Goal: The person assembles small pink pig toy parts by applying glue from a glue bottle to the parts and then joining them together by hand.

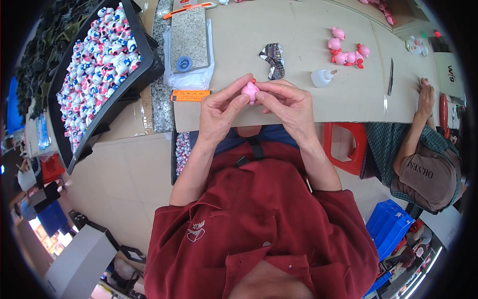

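Note:
A small pink toy figure [250,91] with a bit of red on top is pinched between both my hands, just above the near edge of the table [234,55]. My left hand [222,107] grips it from the left with thumb and fingertips. From the other side my right hand [288,103] does the same, fingers bent around it. Beyond the hands lies a dark patterned strip [273,60]. A small white squeeze bottle [322,77] stands to the right of it. Farther right, several pink figures [343,55] with red parts sit in a cluster.
At left a black bin [149,65] holds many small white, blue and pink figures. Near it are a stone slab [189,40], a blue cap [183,63], an orange box [190,95] and an orange cutter [188,9]. A co-worker [425,164] sits at right beside a red stool [356,149].

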Tool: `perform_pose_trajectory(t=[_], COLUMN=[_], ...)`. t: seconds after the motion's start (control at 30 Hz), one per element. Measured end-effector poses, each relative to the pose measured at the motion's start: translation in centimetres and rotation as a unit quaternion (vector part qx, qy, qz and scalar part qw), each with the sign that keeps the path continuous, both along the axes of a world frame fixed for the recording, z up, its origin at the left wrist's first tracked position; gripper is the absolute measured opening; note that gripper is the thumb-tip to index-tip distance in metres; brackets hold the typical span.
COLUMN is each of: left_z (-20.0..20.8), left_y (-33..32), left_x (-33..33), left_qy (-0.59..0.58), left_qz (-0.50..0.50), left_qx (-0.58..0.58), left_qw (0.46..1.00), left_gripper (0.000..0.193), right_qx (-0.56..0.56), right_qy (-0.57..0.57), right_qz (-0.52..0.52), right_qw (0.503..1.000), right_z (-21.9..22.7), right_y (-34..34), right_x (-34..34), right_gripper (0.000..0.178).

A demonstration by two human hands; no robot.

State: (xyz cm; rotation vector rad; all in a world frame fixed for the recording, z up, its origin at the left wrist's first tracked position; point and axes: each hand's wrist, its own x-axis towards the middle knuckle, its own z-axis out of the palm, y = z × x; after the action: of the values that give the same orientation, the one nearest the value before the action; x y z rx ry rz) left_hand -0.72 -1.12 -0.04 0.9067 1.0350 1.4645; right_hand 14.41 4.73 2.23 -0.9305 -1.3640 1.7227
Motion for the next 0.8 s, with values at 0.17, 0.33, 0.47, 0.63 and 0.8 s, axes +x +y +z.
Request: perform_pose_trajectory(t=[0.17,0.33,0.47,0.63,0.8], left_z=[0.28,0.3,0.25,0.16,0.21], left_y=[0.25,0.29,0.28,0.32,0.35], left_x=[0.16,0.11,0.02,0.03,-0.03], left_qy=[-0.03,-0.019,-0.018,-0.013,-0.013], left_qz=[0.006,0.002,0.0,0.0,-0.001], left_qx=[-0.011,-0.009,-0.004,0.004,0.005], left_qw=[0.999,1.0,1.0,1.0,1.0], left_gripper=[0.047,0.05,0.051,0.051,0.05], right_qx=[0.006,0.02,0.017,0.027,0.023], right_qy=[0.011,0.022,0.025,0.011,0.015], right_qz=[-0.002,-0.001,-0.003,-0.007,-0.005], right_qw=[1.0,1.0,1.0,1.0,1.0], right_z=[-0.54,-0.77,-0.62,-0.69,-0.65], right_y=[0.04,0.02,-0.08,-0.11,-0.07], right_x=[0.16,0.18,0.07,0.08,0.07], right_gripper=[0.019,0.019,0.018,0.018,0.019])
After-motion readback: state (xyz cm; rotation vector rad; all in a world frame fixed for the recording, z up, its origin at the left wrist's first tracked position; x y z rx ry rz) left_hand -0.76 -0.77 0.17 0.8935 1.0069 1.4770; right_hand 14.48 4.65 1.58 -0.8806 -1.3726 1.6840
